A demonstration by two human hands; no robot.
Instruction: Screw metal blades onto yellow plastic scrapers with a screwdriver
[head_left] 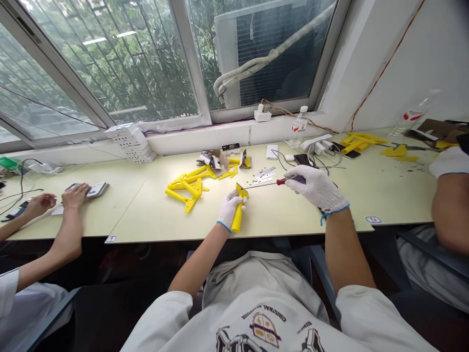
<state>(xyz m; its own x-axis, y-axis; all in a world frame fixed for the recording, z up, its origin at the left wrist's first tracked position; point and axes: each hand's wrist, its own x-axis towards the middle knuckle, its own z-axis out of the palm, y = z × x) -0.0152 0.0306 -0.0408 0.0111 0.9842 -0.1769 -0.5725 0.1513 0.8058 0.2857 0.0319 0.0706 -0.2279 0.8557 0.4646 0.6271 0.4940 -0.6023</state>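
Note:
My left hand (pixel 229 209), in a white glove, is closed around a yellow scraper handle (pixel 237 220) near the table's front edge. The wider head of the handle points away from me. In my gloved right hand (pixel 311 186) is a screwdriver (pixel 281 181) with a dark red grip, held level. Its thin shaft reaches left to the head of the scraper; whether the tip sits in a screw is too small to tell. Behind my hands lie metal blades (pixel 264 177) and small loose parts. More yellow scraper handles (pixel 188 188) lie in a pile to the left.
Opened dark packaging (pixel 216 161) lies behind the pile. A plastic bottle (pixel 298 127), a white power bank (pixel 272 151) and a power strip (pixel 317 142) with cables stand toward the window. Co-workers' arms (pixel 71 220) are at the left and at the right edge.

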